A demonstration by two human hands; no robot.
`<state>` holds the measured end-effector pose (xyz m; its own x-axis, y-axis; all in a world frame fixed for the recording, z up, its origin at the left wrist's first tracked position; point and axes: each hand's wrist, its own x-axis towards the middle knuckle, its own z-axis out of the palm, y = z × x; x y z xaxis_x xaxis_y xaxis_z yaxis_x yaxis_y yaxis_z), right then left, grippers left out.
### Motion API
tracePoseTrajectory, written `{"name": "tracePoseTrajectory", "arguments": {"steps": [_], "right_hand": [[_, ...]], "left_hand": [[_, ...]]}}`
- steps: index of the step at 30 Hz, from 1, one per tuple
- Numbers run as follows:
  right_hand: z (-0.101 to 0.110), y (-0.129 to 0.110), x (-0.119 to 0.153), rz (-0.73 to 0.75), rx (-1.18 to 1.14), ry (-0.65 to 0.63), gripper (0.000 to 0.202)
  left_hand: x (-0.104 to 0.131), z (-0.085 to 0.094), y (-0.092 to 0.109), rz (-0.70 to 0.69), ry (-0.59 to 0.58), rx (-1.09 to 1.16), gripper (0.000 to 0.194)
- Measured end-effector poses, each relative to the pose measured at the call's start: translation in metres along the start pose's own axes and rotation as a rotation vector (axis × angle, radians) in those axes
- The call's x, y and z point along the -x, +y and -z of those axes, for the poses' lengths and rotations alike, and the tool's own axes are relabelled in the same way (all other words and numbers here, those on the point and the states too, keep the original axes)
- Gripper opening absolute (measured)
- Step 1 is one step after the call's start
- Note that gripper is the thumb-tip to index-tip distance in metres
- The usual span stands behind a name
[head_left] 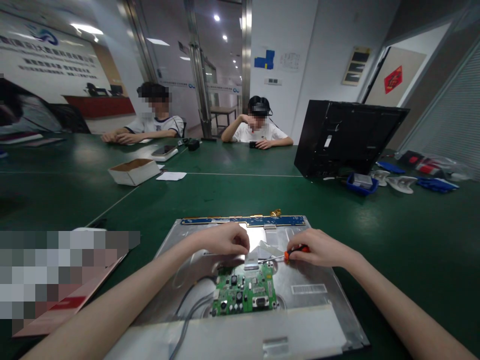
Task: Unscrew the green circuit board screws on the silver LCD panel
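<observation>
A display panel point(311, 272) lies back side up on the table in front of me, with a green circuit board point(243, 290) mounted on its metal back. My right hand point(318, 247) grips a screwdriver point(287, 256) with an orange and black handle; its shaft points left, its tip close to the connector at the board's top edge. A flat ribbon cable point(252, 259) runs up from that connector. Pinched together, the fingertips of my left hand point(227, 239) are at the cable's left edge. A narrow blue circuit strip point(243, 220) spans the panel's far edge.
Grey cables point(187, 320) leave the board on its left. A white box point(134, 172) and paper point(171, 176) lie farther left. At the right stands a black monitor point(348, 132) beside a blue tray point(362, 185). Two people sit across the green table point(225, 192).
</observation>
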<state>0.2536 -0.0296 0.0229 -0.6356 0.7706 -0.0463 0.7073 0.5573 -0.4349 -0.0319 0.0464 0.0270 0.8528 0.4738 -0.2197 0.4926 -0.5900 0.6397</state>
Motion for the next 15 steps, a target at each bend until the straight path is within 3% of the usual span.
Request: {"name": "tracePoseTrajectory", "arguments": {"steps": [6,15], "right_hand": [[-0.008,-0.015,-0.001,-0.007,0.151,0.049,0.017],[-0.009,-0.032,-0.001,0.004,0.213,-0.030,0.018]], "left_hand": [[0.000,0.001,-0.001,-0.007,-0.011,0.021,0.011],[-0.003,-0.005,0.001,0.035,0.034,0.018,0.009]]}}
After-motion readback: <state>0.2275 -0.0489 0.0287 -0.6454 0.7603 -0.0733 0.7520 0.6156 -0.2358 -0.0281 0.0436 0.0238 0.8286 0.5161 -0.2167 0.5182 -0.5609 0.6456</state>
